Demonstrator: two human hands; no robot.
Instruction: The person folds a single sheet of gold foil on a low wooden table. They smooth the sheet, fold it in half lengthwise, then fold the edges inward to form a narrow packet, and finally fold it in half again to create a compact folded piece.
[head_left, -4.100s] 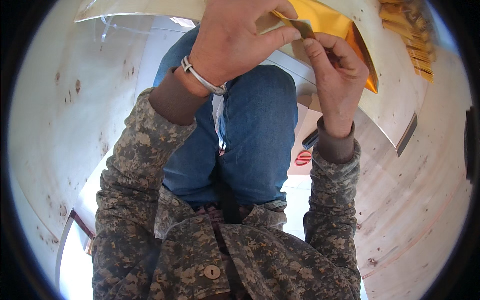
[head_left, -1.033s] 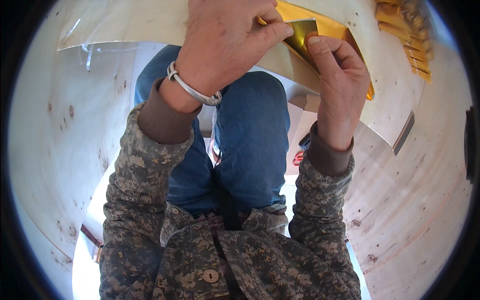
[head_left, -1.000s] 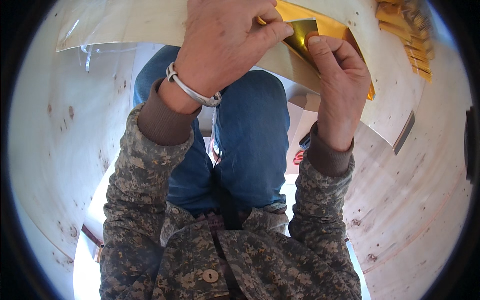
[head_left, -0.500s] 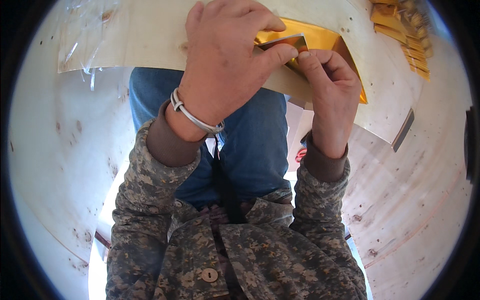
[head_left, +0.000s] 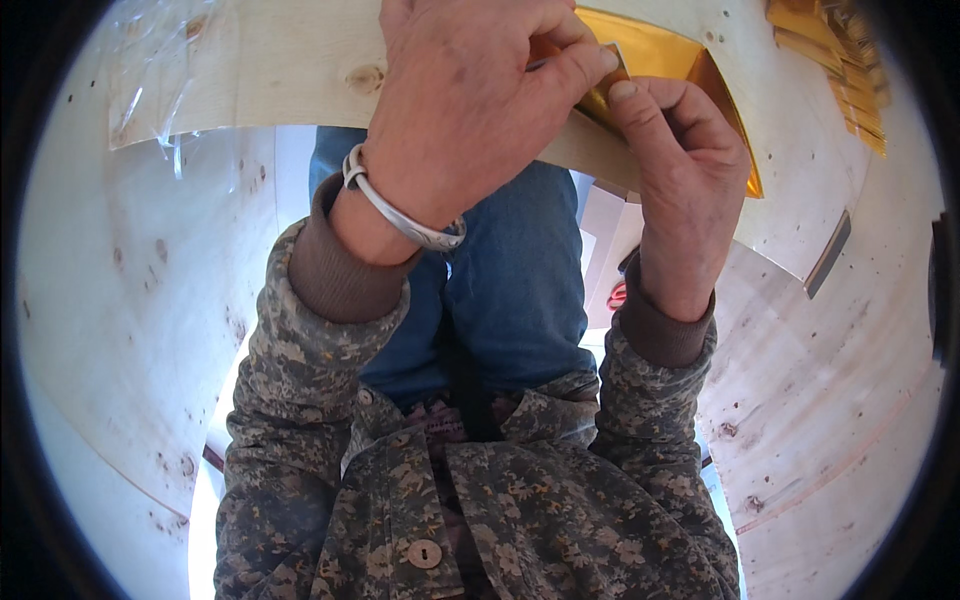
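A shiny gold folded card piece (head_left: 660, 48), shaped like a shallow tray or box part, rests at the near edge of the wooden table. My left hand (head_left: 475, 95), with a silver bangle at its wrist, reaches across it and pinches a raised gold flap between thumb and fingers. Close beside it, my right hand (head_left: 690, 165) has thumb and curled fingers closed on the same card near the flap's corner. The two thumbs almost meet. My left hand covers much of the flap and the card's left part.
A stack of flat gold card pieces (head_left: 840, 70) lies on the wooden table (head_left: 270, 70) at the far right. Clear plastic strips (head_left: 160, 90) hang over its left edge. Below the table, red-handled scissors (head_left: 617, 295) show beside my right sleeve.
Both hands appear slightly farther up in the picture, the right one also farther right. My left fingers have closed down over the flap, so less of it shows.
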